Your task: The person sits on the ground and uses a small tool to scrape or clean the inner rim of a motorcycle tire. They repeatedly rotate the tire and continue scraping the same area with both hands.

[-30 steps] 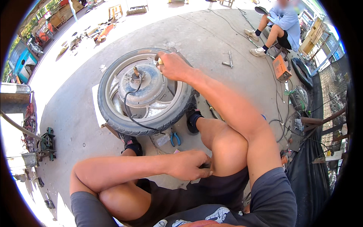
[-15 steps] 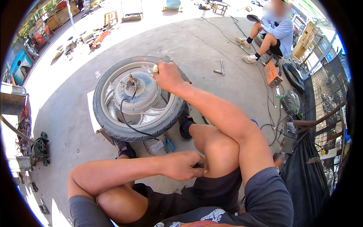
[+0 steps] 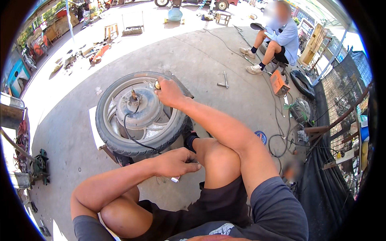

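A motorcycle-type wheel (image 3: 148,148) with a black tyre and a large grey hub lies flat in front of me, raised off the ground. A black cable (image 3: 128,128) runs from its axle across the rim. My right hand (image 3: 171,93) is closed at the far right of the wheel, gripping a short tool with a pale yellowish rounded end (image 3: 157,84); the rest of it is hidden. Just in front of the near tyre edge hovers my left hand (image 3: 179,162), thumb and forefinger apart, nothing visible between them. A small white item (image 3: 175,179) shows below it, too small to name.
A T-shaped metal wrench (image 3: 224,81) lies on the concrete to the right. Beyond it sit a person (image 3: 281,40) on a stool and an orange box-shaped machine (image 3: 279,83) with cables. Black netting (image 3: 321,180) borders the right; a green metal device (image 3: 41,166) stands left.
My left hand has moved forward and left from beside my knee toward the tyre, covering where the blue-handled pliers lay. My right hand stays at the wheel. The whole view has shifted slightly.
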Demonstrator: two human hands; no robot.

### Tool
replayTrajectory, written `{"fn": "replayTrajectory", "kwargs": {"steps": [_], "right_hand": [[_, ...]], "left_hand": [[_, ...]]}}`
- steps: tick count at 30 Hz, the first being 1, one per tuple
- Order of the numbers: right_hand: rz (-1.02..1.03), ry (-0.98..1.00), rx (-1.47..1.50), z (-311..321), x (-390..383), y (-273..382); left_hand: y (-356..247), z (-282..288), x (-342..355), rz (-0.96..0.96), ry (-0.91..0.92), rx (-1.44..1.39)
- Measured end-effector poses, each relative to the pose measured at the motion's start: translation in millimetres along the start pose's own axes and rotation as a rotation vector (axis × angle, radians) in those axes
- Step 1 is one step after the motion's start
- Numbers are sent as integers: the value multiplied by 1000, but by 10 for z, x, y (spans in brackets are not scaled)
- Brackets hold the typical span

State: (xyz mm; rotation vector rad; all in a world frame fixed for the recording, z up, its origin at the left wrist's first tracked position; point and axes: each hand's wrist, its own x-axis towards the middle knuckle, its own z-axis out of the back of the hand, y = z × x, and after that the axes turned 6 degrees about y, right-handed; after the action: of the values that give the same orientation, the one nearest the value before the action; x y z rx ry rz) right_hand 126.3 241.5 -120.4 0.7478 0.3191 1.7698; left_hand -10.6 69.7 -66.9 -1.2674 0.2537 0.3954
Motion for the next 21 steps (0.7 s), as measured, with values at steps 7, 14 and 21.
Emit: {"fn": "replayTrajectory", "kwargs": {"steps": [7,14,21], "right_hand": [[-38,-16,-5,-18,3,-9],[-45,-112,13,-83,-31,-52],[-71,-40,102,-108,-70,-117]], "left_hand": [[125,22,21,26,-131,-157],[213,20,123,72,-174,-224],[202,86,102,177,-289,-432]]}}
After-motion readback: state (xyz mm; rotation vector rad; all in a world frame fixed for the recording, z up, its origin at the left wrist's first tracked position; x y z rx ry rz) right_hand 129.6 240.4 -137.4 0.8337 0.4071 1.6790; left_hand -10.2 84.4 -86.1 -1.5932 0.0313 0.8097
